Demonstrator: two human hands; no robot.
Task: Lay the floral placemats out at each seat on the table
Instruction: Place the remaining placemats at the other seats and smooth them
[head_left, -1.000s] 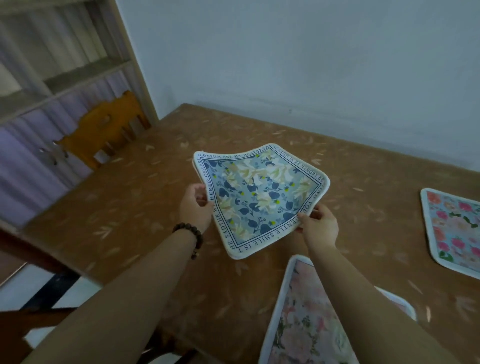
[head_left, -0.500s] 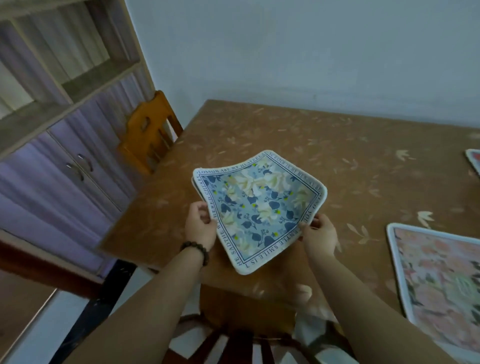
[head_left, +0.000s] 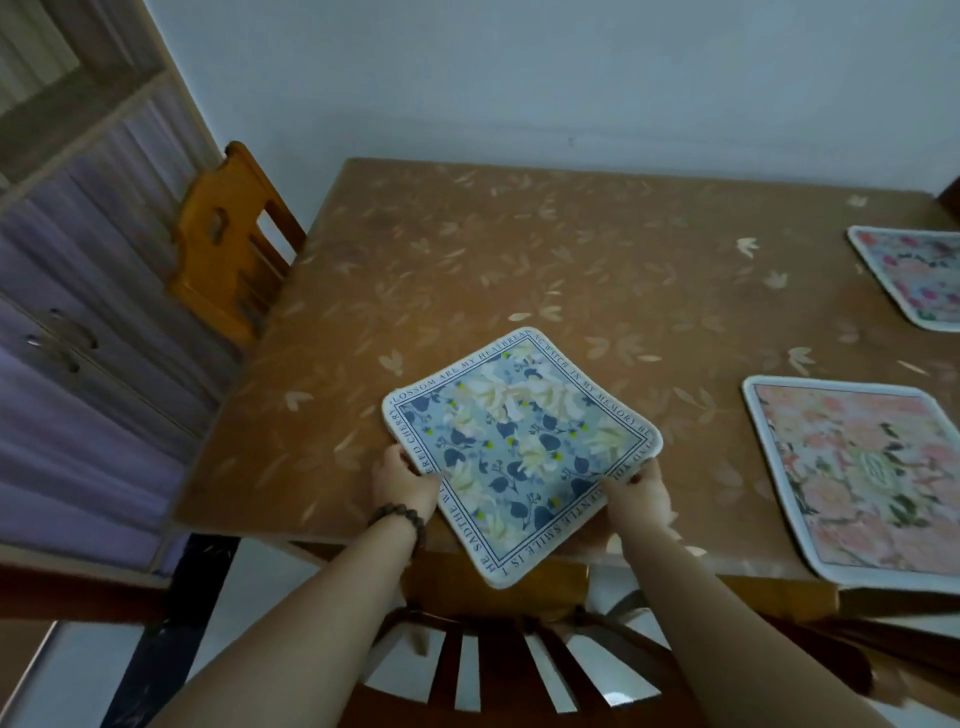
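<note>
I hold a blue floral placemat (head_left: 519, 447) with white flowers and a lettered border over the near edge of the brown table (head_left: 519, 249). It is turned diamond-wise, and its near corner hangs past the table edge. My left hand (head_left: 402, 480), with a bead bracelet at the wrist, grips its left edge. My right hand (head_left: 636, 491) grips its right edge. Whether a second mat lies under it I cannot tell. A pink floral placemat (head_left: 862, 473) lies flat at the near right. Another pink one (head_left: 914, 275) lies at the far right.
A dark wooden chair back (head_left: 519, 660) stands right below the held mat at the table's near edge. A light wooden chair (head_left: 228, 244) is tucked in at the left side. A cabinet (head_left: 67, 291) stands further left; a white wall runs behind the table.
The view has swung leftwards along the table, and both hands have lowered the blue placemat towards the table's near edge above the dark chair. The grip on both edges is the same.
</note>
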